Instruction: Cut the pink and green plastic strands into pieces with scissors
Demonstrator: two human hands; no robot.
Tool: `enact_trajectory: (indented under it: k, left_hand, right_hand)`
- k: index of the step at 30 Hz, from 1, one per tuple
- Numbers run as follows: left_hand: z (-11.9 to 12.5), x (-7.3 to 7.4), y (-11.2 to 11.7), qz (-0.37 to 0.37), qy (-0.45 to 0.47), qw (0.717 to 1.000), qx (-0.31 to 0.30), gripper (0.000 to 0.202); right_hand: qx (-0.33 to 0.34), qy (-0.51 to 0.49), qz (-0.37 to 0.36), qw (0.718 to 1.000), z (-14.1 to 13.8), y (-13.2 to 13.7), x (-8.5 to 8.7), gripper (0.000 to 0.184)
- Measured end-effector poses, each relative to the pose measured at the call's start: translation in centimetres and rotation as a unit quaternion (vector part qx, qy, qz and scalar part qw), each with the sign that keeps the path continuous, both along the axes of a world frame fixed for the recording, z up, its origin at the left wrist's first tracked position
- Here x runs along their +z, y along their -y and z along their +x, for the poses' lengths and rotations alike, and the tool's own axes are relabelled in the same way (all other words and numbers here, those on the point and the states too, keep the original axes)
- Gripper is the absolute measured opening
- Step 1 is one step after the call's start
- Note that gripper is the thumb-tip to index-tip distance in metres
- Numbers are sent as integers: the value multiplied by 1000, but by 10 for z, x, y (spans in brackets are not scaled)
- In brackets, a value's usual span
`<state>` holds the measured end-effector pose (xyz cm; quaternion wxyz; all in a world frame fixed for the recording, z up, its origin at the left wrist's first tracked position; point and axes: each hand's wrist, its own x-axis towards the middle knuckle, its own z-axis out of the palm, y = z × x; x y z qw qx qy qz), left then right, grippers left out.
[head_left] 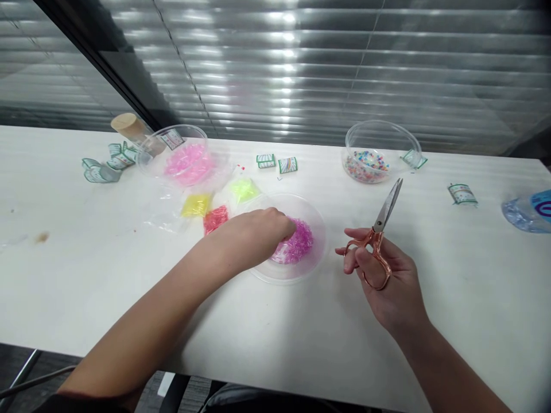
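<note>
My right hand [387,275] grips a pair of scissors [383,226] with rose-gold handles, its fingers through the loops and the blades pointing up and away. Over a clear round bowl [318,252] at the middle of the table, my left hand [263,232] is closed, with its fingers bent down into the purple bugle beads [301,244]. Whatever those fingertips hold is hidden. Small bags of red beads [216,219], yellow beads [197,205] and yellow-green beads [244,190] lie beyond the left wrist.
A clear bowl [146,166] of pink beads [190,163] stands back left, near a cork-topped jar [129,126]. Another clear bowl [383,135] holds multicoloured beads [365,166]. Paper labels [287,165] lie scattered. A plastic bottle [527,211] lies at the right edge.
</note>
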<state>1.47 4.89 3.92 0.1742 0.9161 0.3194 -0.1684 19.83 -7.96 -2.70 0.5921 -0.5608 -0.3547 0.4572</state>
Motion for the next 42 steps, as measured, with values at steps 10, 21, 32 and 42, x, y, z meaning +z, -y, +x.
enact_trajectory:
  k: [10, 21, 32, 42]
  left_hand:
    - [-3, 11, -1, 0, 29, 1000, 0, 22]
    - [3, -1, 2, -31, 57, 998, -24, 18]
    - [8, -5, 1, -35, 57, 997, -29, 17]
    - [10, -1, 1, 10, 108, 992, -60, 18]
  right_hand:
    - [-32, -14, 3, 999, 1, 1, 3, 30]
    - [-24, -29, -17, 999, 5, 2, 0, 21]
    - [-12, -26, -36, 999, 3, 1, 3, 23]
    - [8, -14, -43, 999, 2, 0, 5, 25]
